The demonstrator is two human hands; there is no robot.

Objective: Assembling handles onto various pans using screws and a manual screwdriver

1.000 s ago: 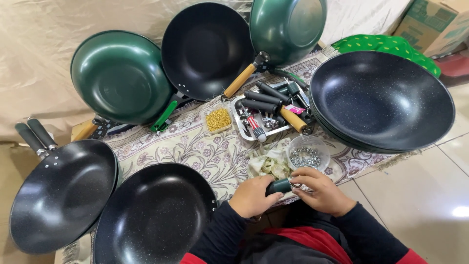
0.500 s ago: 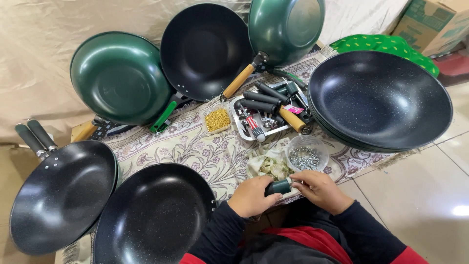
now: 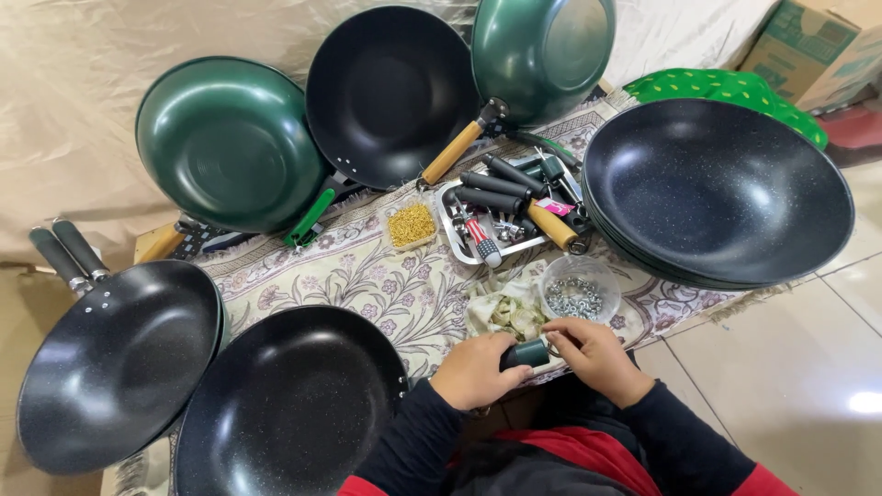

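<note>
My left hand (image 3: 475, 369) and my right hand (image 3: 589, 357) meet over the near edge of the patterned cloth (image 3: 367, 285), both closed on a short dark green pan handle (image 3: 525, 353). The left hand grips its left end and the right hand's fingers pinch its right end. Just beyond my hands stands a clear bowl of small metal screws (image 3: 576, 296). Beside it lies a pile of small pale parts in a clear bag (image 3: 506, 310).
Black woks lie at the near left (image 3: 115, 363), near centre (image 3: 285, 409) and stacked at the right (image 3: 717, 188). Green and black pans (image 3: 230, 142) lean on the back sheet. A metal tray of handles and a screwdriver (image 3: 510, 207) and a small tub of yellow bits (image 3: 412, 224) lie mid-table.
My right hand's fingers have shifted slightly on the end of the green handle. Everything else stays where it was.
</note>
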